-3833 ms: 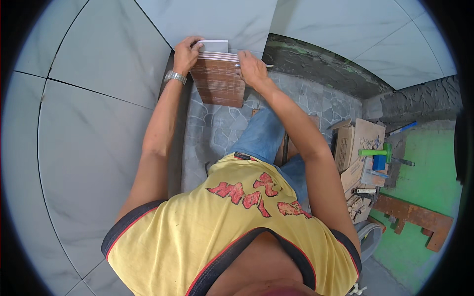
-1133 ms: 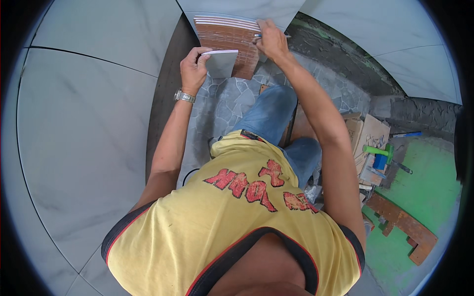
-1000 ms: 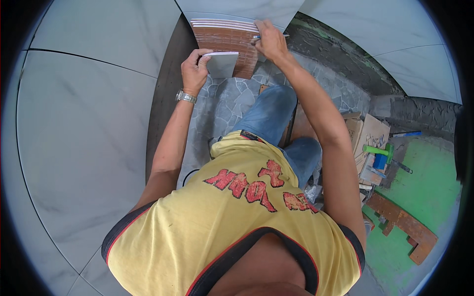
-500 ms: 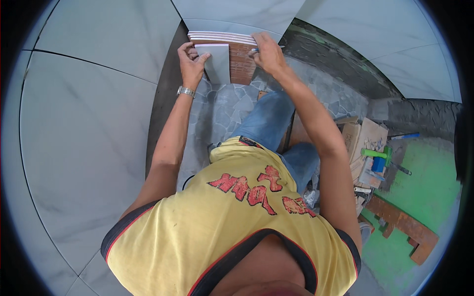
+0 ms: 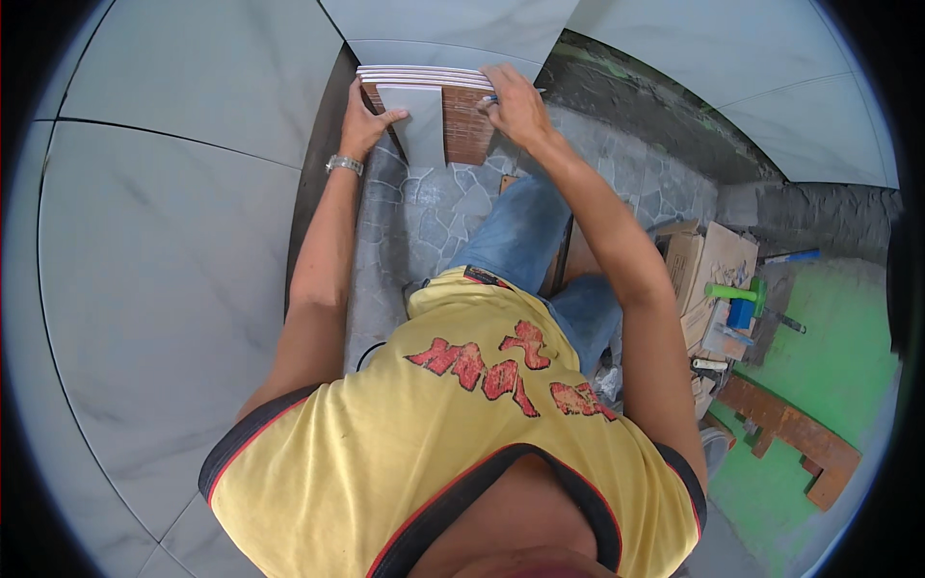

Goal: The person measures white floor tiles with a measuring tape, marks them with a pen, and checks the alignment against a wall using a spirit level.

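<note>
Marbled wall rose at left, left hand clasped tile stack and narrow grey tile, right hand gripped stack's right edge and slim pen-like stick.

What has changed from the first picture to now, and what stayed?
The narrow grey piece moved from behind the tile stack to its near, brown face. The left hand now has its thumb on it, fingers at the stack's left edge. The right hand stayed at the stack's right side, holding a pencil-like tool.

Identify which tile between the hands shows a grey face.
The narrow front tile, under the thumb of the left hand; the wider stack of tiles behind shows brown backing.
</note>
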### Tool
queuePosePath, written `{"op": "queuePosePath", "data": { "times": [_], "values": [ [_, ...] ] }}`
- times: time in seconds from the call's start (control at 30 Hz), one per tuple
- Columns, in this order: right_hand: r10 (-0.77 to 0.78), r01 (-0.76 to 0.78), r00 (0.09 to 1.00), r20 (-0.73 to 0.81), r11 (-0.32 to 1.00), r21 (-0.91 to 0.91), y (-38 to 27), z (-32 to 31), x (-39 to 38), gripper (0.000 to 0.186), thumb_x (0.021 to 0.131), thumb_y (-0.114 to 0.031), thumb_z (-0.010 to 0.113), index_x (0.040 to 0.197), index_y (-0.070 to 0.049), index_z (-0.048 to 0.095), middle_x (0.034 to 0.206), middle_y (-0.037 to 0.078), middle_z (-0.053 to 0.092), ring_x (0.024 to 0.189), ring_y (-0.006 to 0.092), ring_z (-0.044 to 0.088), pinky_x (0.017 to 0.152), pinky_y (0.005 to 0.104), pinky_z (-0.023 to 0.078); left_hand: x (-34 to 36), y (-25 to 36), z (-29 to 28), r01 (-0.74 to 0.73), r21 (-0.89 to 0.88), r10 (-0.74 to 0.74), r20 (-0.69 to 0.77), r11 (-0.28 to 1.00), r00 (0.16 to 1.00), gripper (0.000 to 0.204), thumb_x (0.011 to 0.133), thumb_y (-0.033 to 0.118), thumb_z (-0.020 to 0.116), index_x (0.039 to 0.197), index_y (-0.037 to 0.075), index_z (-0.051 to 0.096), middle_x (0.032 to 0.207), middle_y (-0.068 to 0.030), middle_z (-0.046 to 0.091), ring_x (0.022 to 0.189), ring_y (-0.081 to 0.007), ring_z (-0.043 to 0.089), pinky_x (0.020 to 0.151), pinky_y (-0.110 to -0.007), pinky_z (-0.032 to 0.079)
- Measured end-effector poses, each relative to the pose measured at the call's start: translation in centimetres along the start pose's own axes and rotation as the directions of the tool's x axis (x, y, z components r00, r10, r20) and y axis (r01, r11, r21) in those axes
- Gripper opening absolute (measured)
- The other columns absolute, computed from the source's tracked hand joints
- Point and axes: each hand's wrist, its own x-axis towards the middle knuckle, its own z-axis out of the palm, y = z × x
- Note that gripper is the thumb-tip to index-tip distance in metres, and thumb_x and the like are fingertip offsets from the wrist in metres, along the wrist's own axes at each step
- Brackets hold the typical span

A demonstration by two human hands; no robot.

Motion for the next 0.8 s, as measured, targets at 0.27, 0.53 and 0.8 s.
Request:
{"op": "queuePosePath", "data": {
  "times": [0.27, 0.53, 0.8],
  "values": [
    [0.075, -0.075, 0.997, -0.008, 0.997, 0.011, -0.3, -0.1, -0.6, 0.054, 0.076, -0.006, 0.076, 0.127, -0.003, 0.058, 0.112, 0.018, 0.06, 0.103, 0.0415, 0.06, 0.09, 0.046, 0.051, 2.1, 0.3, -0.2, 0.063, -0.125, -0.029, 0.253, 0.99, 0.967, 0.083, 0.064, 0.023, 0.095, 0.13, 0.002, 0.05, 0.123, -0.0166, 0.067, 0.117, -0.0277, 0.063, 0.101, -0.038, 0.048],
    [0.061, -0.059, 0.998, -0.03, 0.997, 0.048, 0.2, 0.6, 1.6, 0.049, 0.077, -0.008, 0.076, 0.123, -0.003, 0.062, 0.108, 0.019, 0.062, 0.103, 0.0413, 0.06, 0.091, 0.0469, 0.05, 1.6, -0.1, -0.3, 0.031, -0.195, 0.006, 0.186, 0.98, 0.983, 0.073, 0.067, 0.017, 0.093, 0.125, 0.0, 0.052, 0.121, -0.0172, 0.068, 0.113, -0.0274, 0.065, 0.098, -0.039, 0.05],
    [0.012, -0.013, 0.999, -0.04, 1.0, -0.007, 0.1, 0.6, 1.6, 0.049, 0.075, -0.009, 0.076, 0.122, -0.003, 0.062, 0.106, 0.018, 0.061, 0.102, 0.0424, 0.06, 0.088, 0.0489, 0.05, 1.9, -0.8, -0.3, 0.021, -0.184, 0.003, 0.131, 0.983, 0.991, 0.072, 0.067, 0.016, 0.092, 0.124, 0.0, 0.052, 0.116, -0.0169, 0.07, 0.11, -0.0278, 0.067, 0.096, -0.038, 0.051]
  ]
}}
